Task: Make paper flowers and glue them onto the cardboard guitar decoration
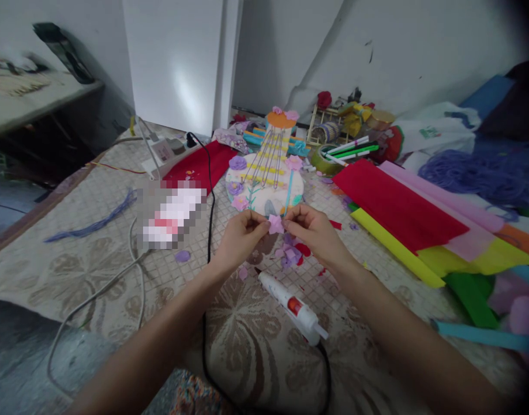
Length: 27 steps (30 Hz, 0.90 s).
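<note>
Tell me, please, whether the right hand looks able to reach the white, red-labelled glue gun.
Probably yes: the glue gun lies nearby with nothing on top, though the right hand may first have to release the small pink star-shaped flower.

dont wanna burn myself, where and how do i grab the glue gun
Likely best: hold the glue gun by its thick rear body, coming from the near right; its narrow dark tip points away, leftward, and the cord leaves the rear.

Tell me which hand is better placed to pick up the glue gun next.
Probably the right hand: the rear of the glue gun lies toward that forearm, while its nozzle points toward the left hand. Both pinch the pink piece, so the right must let go first.
</note>
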Motion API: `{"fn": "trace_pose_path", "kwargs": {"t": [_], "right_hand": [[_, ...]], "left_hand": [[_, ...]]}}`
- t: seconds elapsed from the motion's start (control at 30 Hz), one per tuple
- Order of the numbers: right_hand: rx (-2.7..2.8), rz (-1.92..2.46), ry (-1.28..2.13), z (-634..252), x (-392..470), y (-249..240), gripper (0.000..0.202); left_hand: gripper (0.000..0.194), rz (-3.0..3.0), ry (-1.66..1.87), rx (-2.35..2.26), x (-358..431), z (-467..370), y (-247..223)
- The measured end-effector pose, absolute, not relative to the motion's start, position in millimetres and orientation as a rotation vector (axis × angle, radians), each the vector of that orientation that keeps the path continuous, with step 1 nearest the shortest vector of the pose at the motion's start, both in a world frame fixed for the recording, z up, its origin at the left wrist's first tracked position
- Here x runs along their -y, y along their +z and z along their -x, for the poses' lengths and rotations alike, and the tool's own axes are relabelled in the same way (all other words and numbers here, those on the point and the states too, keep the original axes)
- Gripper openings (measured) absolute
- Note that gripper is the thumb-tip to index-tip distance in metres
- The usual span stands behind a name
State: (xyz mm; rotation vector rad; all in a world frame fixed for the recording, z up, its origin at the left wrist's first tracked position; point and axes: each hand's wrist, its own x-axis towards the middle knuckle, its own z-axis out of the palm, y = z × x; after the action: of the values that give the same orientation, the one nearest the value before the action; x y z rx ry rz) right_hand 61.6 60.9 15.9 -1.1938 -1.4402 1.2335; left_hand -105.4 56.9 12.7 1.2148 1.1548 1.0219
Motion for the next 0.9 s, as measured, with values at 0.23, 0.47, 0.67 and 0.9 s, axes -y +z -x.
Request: {"fn": "trace_pose_path", "kwargs": {"t": [0.23,0.47,0.67,0.9], "right_hand": [[1.455,1.214,1.207,-61.2,-60.3,16.4,0.01],[1.493,1.246,1.154,-57.7,-57.4,20.8,0.009],[1.511,1.278,1.12,-56.4,-54.8,20.7,0.009],[1.445,1.22,1.204,-56.5,-52.8,15.4,0.009]], "left_hand": [[0.021,-1.237,0.984,-1.132,-55.4,103.9,15.2],[0.025,-1.203,1.01,-1.111,-56.4,101.7,12.9],[0.024,-1.187,1.02,-1.093,-57.0,101.6,9.9],[0.022,-1.116,1.019,-1.075,-55.3,101.9,12.6]]}}
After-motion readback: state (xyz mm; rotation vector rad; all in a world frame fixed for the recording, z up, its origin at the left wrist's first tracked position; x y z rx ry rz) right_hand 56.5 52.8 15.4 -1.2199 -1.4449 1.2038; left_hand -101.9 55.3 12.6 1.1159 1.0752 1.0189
